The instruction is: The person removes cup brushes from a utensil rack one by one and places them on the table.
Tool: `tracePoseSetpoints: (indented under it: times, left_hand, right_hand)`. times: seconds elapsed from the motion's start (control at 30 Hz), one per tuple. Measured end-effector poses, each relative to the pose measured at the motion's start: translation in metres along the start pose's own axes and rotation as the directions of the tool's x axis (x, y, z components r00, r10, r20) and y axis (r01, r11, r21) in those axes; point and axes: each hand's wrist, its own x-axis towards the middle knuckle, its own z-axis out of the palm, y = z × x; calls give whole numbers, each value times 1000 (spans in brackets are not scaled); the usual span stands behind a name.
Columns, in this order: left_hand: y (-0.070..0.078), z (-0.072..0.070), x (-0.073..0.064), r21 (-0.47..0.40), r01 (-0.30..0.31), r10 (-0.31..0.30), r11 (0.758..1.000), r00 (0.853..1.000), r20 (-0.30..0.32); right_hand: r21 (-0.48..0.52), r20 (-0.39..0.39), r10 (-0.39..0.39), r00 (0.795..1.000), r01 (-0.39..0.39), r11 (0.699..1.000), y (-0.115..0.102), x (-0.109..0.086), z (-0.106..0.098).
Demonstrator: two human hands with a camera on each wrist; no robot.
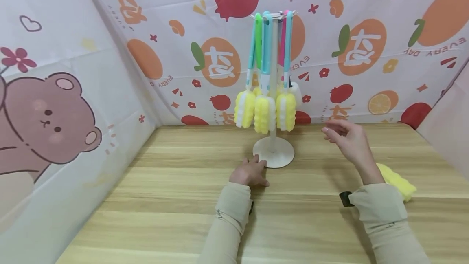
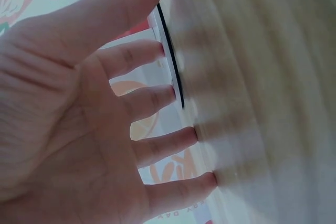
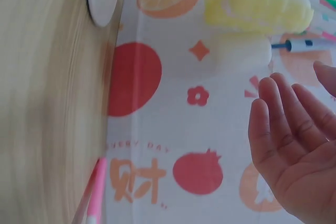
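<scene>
A white stand (image 1: 272,150) with a round base holds several sponge bottle brushes (image 1: 264,111) by their handles, yellow-and-white heads hanging down. My left hand (image 1: 250,172) rests on the table at the base's front left edge. In the left wrist view its fingers (image 2: 149,103) are spread, two tips at the base's rim. To the right of the stand my right hand (image 1: 348,137) is raised above the table with nothing in it, fingers slightly bent. Beneath my right forearm lies another yellow sponge brush head (image 1: 399,182), partly hidden by the arm.
A white brush head (image 3: 247,51) hangs at the back of the stand. In the right wrist view a pink handle (image 3: 96,192) lies low on the table (image 1: 176,199). Printed cloth (image 1: 366,101) encloses the back and sides.
</scene>
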Motion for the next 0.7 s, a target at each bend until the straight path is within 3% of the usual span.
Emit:
tracePoseSetpoints:
  times: [0.33, 0.5, 0.7]
  left_hand:
    - [0, -1, -1, -14, 10, -10, 1000, 1000, 0]
    - [1, -2, 0, 4, 5, -5, 1000, 1000, 1]
    - [1, -2, 1, 11, 7, -7, 1000, 1000, 6]
  right_hand:
    - [60, -27, 30, 999, -28, 998, -14, 9, 11]
    - [111, -57, 13, 998, -6, 994, -17, 16, 17]
    - [86, -65, 20, 998, -14, 996, -23, 23, 23]
